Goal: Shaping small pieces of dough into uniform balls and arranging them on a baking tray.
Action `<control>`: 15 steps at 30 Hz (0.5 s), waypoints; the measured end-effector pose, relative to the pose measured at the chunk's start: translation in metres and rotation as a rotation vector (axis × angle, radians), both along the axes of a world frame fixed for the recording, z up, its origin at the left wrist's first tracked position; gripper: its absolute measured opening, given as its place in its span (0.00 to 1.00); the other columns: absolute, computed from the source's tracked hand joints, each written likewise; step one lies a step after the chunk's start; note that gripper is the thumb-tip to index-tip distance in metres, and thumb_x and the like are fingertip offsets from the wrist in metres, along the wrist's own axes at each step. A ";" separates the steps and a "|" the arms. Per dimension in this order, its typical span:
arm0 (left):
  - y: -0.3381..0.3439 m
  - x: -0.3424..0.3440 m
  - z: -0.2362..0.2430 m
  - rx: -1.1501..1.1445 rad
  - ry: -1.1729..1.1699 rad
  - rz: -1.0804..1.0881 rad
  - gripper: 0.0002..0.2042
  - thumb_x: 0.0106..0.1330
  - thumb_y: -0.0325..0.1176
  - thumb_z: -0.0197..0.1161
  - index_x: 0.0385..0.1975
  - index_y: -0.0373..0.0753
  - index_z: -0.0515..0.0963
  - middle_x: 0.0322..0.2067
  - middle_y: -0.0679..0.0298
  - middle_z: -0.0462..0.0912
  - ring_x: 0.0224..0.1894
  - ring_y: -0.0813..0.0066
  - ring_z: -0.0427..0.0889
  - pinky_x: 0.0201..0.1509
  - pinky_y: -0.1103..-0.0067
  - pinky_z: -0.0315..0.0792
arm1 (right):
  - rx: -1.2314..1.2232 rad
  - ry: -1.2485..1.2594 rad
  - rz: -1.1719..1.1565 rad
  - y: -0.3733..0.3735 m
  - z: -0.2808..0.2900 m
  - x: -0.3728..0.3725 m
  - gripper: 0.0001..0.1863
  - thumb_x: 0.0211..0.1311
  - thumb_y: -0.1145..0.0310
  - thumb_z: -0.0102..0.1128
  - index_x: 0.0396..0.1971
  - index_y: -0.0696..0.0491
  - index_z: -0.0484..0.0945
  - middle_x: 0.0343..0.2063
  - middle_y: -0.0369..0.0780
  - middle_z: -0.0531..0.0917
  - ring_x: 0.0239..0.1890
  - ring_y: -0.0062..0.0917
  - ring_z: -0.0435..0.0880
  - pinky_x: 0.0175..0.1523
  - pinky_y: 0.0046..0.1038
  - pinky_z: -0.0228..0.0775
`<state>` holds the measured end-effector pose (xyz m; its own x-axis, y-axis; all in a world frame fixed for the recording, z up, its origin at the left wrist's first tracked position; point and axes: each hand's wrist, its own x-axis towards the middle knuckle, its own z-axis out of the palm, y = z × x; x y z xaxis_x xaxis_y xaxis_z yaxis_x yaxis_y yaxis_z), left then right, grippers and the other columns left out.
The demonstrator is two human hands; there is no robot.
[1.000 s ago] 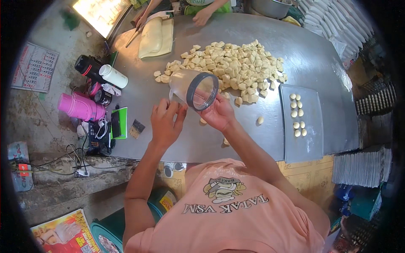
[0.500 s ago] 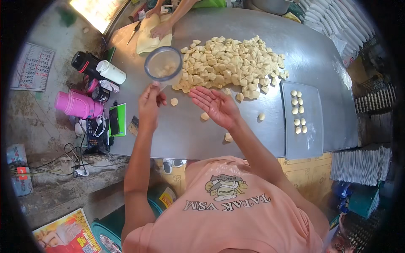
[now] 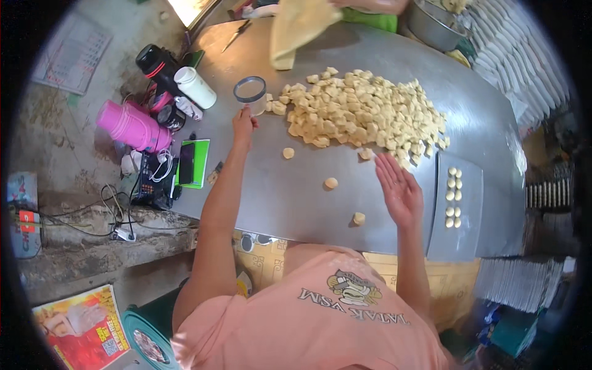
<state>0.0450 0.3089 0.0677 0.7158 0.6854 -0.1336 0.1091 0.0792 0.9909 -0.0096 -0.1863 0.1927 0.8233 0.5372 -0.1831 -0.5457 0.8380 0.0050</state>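
Observation:
My left hand [image 3: 245, 125] grips the handle of a clear cup or pitcher [image 3: 259, 103] with a dark rim, at the left end of a big heap of cut dough pieces [image 3: 354, 111]. My right hand [image 3: 399, 188] is open, palm showing, fingers stretched below the heap's right part and left of a grey tray [image 3: 450, 240] bearing two rows of small round dough balls [image 3: 454, 195]. A few loose dough lumps [image 3: 331, 183] lie on the steel table [image 3: 290, 203] between my hands.
Across the table a co-worker's arm [image 3: 370, 6] is behind a blurred, raised dough sheet [image 3: 296, 37]; a knife [image 3: 235, 36] lies left of it. Flasks [image 3: 195, 87], a phone [image 3: 186, 162] and cords line the left edge. A metal bowl [image 3: 431, 31] and stacked sacks [image 3: 505, 55] are at back right.
My left hand has carried the cup forward, away from me; my right hand has left it and moved rightward. The co-worker has lifted the dough sheet. The view has shifted slightly.

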 end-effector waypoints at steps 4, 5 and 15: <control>0.031 0.022 -0.035 0.001 -0.065 0.094 0.19 0.81 0.46 0.56 0.32 0.37 0.77 0.22 0.62 0.78 0.20 0.73 0.77 0.24 0.72 0.74 | -0.045 0.065 -0.107 -0.019 -0.006 -0.018 0.33 0.81 0.74 0.43 0.78 0.69 0.47 0.81 0.58 0.50 0.84 0.45 0.48 0.88 0.45 0.43; 0.038 0.028 -0.040 -0.005 -0.091 0.101 0.19 0.81 0.46 0.56 0.32 0.36 0.77 0.21 0.62 0.77 0.20 0.73 0.77 0.24 0.72 0.74 | -0.060 0.062 -0.132 -0.022 -0.008 -0.023 0.33 0.81 0.74 0.43 0.79 0.69 0.47 0.81 0.58 0.49 0.84 0.45 0.47 0.88 0.45 0.43; 0.092 0.048 -0.076 0.149 -0.050 -0.016 0.18 0.81 0.46 0.53 0.29 0.42 0.76 0.18 0.68 0.73 0.19 0.72 0.76 0.24 0.71 0.72 | -0.036 0.107 -0.243 -0.028 -0.026 -0.045 0.33 0.81 0.76 0.40 0.80 0.65 0.45 0.82 0.56 0.49 0.85 0.44 0.46 0.88 0.46 0.41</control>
